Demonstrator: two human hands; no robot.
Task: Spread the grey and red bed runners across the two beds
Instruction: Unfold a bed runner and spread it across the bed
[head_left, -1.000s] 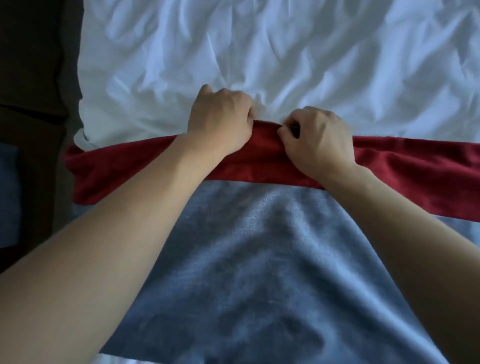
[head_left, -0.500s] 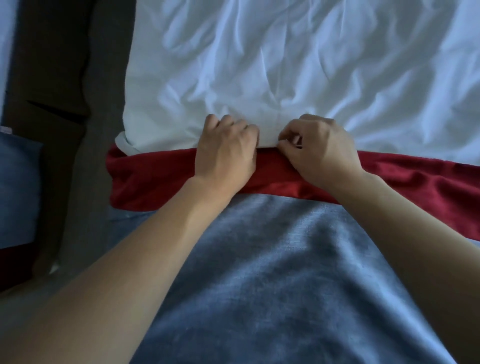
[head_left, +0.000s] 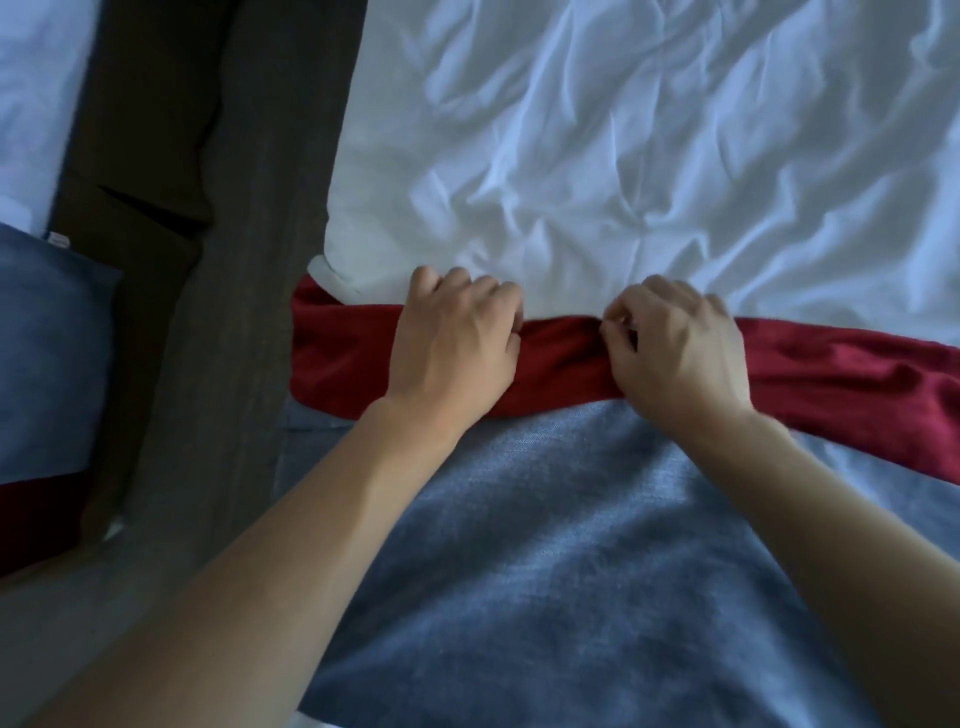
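A red runner (head_left: 852, 384) lies as a band across the white bed (head_left: 649, 156), and its far edge is bunched in the middle. A grey runner (head_left: 561, 561) covers the bed nearer to me, just below the red one. My left hand (head_left: 457, 343) grips the red runner's far edge with curled fingers. My right hand (head_left: 680, 348) pinches the same edge a little to the right. Both forearms reach over the grey runner.
A dark floor gap (head_left: 208, 260) runs along the left of the bed. Beyond it stands a second bed (head_left: 31, 78) with a grey runner (head_left: 47, 353) and a red runner (head_left: 36, 514) on it.
The view has shifted so the bed sits further right and the second bed shows at left. My hands have moved slightly apart along the red runner's edge, still holding it.
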